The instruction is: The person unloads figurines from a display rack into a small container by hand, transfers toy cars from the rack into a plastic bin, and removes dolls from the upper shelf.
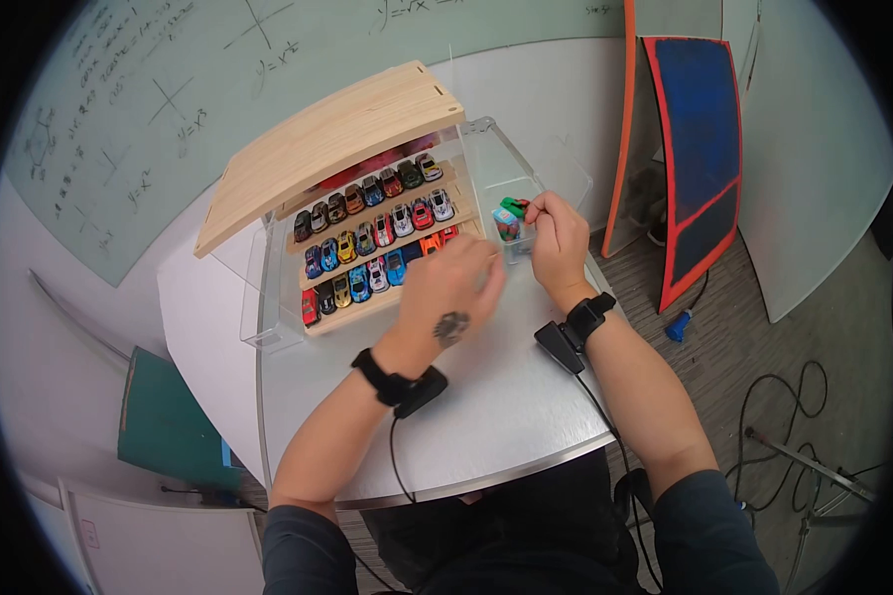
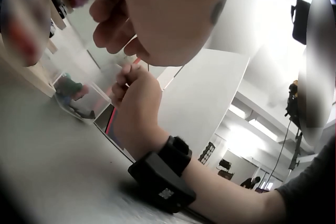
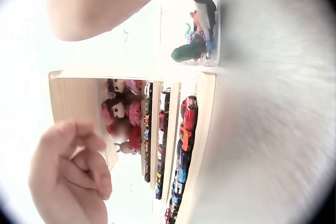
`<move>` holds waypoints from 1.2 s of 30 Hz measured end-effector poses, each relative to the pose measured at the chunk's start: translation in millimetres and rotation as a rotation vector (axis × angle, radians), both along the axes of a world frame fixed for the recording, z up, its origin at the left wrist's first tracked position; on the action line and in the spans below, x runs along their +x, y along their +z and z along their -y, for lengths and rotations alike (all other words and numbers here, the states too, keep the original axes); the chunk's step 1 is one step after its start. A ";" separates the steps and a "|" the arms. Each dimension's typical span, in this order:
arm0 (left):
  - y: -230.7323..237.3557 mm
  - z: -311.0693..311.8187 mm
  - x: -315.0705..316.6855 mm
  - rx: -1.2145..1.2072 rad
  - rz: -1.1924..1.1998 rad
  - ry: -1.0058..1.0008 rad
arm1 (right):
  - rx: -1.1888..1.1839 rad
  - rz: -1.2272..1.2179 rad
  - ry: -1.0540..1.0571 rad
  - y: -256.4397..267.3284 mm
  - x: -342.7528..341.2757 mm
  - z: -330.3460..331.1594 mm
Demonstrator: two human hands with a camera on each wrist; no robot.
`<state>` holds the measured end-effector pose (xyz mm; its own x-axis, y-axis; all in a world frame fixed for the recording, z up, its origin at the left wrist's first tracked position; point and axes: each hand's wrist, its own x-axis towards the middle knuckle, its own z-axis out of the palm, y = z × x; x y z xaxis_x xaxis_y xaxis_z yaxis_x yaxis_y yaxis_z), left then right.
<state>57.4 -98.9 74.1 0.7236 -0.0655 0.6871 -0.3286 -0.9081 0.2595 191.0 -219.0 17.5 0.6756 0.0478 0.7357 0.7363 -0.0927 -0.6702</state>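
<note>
Hovering near the clear bin (image 1: 524, 251), the right hand (image 1: 563, 246) has its fingers drawn together, though whether they pinch anything I cannot tell. The left hand (image 1: 445, 297) faces them, fingers loosely bent, nothing visible in them; it blurs in the head view. Just beside the right fingers, inside the bin, lie a green toy (image 3: 188, 52) and a black-and-white toy (image 3: 203, 14). Past the left fingers stand rows of toy cars (image 1: 384, 230) on the tiers of a wooden display case (image 1: 337, 144), with dolls (image 3: 118, 109) behind them. Below both hands spreads the counter (image 1: 526, 397). My judgement: the step in hand is work at the bin, and taking a toy from it calls for lowering the right fingers over the rim and spreading them around one piece, clear of its neighbours.
</note>
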 end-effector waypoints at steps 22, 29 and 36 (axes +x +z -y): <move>8.2 -310.6 49.4 0.174 -0.107 0.684 | -0.116 0.048 -0.007 3.7 -3.6 3.2; 16.0 -273.8 21.4 0.112 0.158 0.532 | -0.112 0.039 -0.015 1.0 -1.8 3.7; 7.4 -95.1 -26.3 -0.380 -0.037 0.452 | -0.040 0.001 0.041 3.9 -4.6 4.8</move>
